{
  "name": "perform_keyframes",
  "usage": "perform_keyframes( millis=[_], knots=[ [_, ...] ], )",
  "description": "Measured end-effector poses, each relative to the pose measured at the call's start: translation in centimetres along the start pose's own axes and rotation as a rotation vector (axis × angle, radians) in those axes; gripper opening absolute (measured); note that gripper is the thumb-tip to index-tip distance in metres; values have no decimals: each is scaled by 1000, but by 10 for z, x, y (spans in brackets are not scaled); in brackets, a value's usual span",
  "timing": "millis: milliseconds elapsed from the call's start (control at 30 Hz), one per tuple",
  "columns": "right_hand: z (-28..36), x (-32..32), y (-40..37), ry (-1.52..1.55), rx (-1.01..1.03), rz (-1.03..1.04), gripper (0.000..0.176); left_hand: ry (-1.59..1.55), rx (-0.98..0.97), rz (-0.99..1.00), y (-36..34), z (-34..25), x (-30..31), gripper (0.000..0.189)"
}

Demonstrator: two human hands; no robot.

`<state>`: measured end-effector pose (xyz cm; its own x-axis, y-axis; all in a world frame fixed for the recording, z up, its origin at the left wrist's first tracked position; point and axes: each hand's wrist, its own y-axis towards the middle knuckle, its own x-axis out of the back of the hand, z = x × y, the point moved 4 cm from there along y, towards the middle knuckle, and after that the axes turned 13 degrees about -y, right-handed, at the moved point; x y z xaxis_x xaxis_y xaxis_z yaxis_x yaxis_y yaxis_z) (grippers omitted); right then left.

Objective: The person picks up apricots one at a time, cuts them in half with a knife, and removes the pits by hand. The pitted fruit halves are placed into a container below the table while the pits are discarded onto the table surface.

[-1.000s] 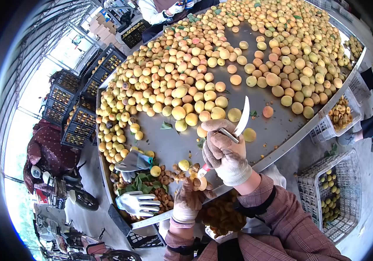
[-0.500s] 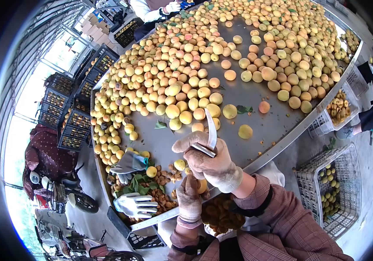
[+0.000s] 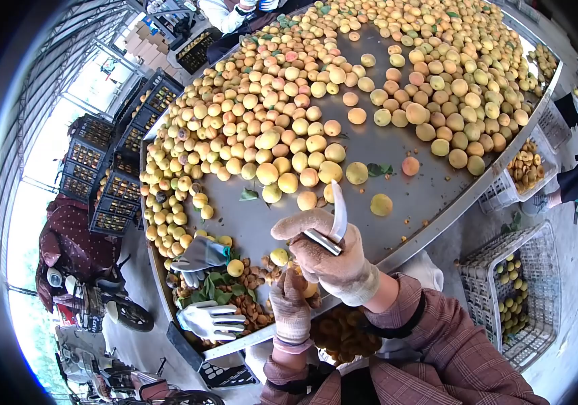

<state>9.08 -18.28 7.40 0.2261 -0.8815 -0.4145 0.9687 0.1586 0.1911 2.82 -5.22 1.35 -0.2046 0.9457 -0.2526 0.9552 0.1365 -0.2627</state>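
My right hand point(image 3: 336, 260), in a soiled knit glove, is closed around a small knife point(image 3: 339, 214) with a curved blade pointing up and a metal handle. Just below it, my gloved left hand point(image 3: 290, 307) is closed on an apricot point(image 3: 310, 290), partly hidden by the fingers. Both hands are at the near edge of a metal table point(image 3: 410, 209) heaped with yellow-orange apricots point(image 3: 235, 128). A single yellow apricot point(image 3: 279, 256) lies beyond my left hand. Under my hands, a container of brownish apricot pieces point(image 3: 344, 334) shows in part.
To the left lie a white glove point(image 3: 211, 320), a grey glove point(image 3: 200, 256), green leaves point(image 3: 215, 289) and brown pits or scraps point(image 3: 256, 307). A plastic crate point(image 3: 471, 283) with apricots stands right. Stacked crates point(image 3: 117, 196) and a motorbike point(image 3: 127, 314) are left. Other people work around the table.
My right hand and the knife have shifted slightly right and down. My left hand has moved a little left with the apricot. The co-worker's hands at the far side have moved.
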Motion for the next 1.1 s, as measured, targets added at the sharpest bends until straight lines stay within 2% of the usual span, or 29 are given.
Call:
perform_keyframes(
  millis=[33,100,133,167,233,267,300,367,400,433,500,533,567,633,767,833,900,1033,1100],
  knots=[
    [-3,-2,0,1,-1,-3,23,1,2,1,1,2,1,35],
    [-3,-7,-1,-153,214,15,23,105,-72,-28,4,8,9,33],
    [-3,-6,-2,-97,65,64,22,138,-75,-5,4,9,12,32],
    [-3,-5,-3,-96,64,63,22,139,-74,-5,4,9,14,32],
    [-9,-1,-5,13,-76,-19,22,112,-47,-34,4,7,14,30],
    [-7,-2,-7,-17,40,-37,22,66,-90,0,9,11,18,27],
    [-9,-5,-8,-19,41,-35,22,65,-92,0,10,15,16,27],
    [-4,-17,-9,-170,286,98,24,-87,-246,-64,10,17,9,26],
    [-12,-17,-8,-139,209,154,22,38,-393,-11,9,15,5,27],
    [-16,-16,-7,-141,207,148,22,39,-388,-8,8,14,6,27],
    [-14,-11,0,-140,281,34,22,155,-200,9,11,15,12,29],
    [-10,-3,0,15,-47,-29,18,74,-123,10,12,10,10,32],
    [-17,4,5,232,-88,-97,16,-54,-21,59,9,11,14,35],
    [-36,13,14,448,-115,-210,17,-235,36,68,7,13,7,30],
    [-50,14,14,561,-141,-245,20,-282,60,-21,12,21,15,28],
    [-56,14,14,642,-113,-194,22,-574,343,-61,5,15,6,47],
    [-64,13,14,626,-116,-193,23,-596,386,-74,6,20,12,47],
    [-72,10,13,612,-168,-221,23,-791,459,74,6,20,11,43],
    [-79,0,9,792,-374,-248,16,-988,566,113,0,29,6,37]
  ],
)
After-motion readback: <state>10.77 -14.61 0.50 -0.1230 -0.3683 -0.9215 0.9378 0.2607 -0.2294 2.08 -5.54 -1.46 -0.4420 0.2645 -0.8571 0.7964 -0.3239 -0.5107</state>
